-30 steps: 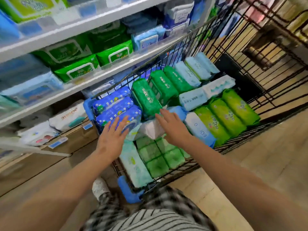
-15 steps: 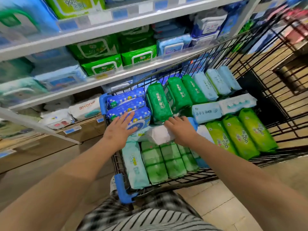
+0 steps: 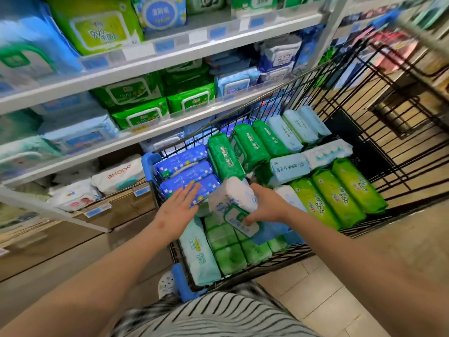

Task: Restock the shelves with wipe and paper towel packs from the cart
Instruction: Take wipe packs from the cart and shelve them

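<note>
A black wire cart [image 3: 345, 76] holds many wipe packs: blue ones [image 3: 184, 171] at its near left, dark green ones [image 3: 245, 147] in the middle, lime ones [image 3: 340, 193] at the right. My right hand [image 3: 267, 205] grips a white pack with a green lid [image 3: 233, 200] and holds it tilted above the cart's near end. My left hand [image 3: 179, 205] hovers flat, fingers straight, over the nearest blue pack, just left of the white pack. The shelves [image 3: 155, 57] stand to the left, stocked with green and blue wipe packs.
The cart's blue corner bumpers [image 3: 149, 161] sit close to the shelf edge. Pale green and teal packs [image 3: 201, 256] fill the cart's near end. White packs [image 3: 116, 173] lie on the lowest shelf. Tiled floor [image 3: 328, 288] lies to the right.
My right hand has closed round the white pack and raised it, tipping it up out of the cart. My left hand stays flat over the blue packs. The view has tilted up toward the shelves.
</note>
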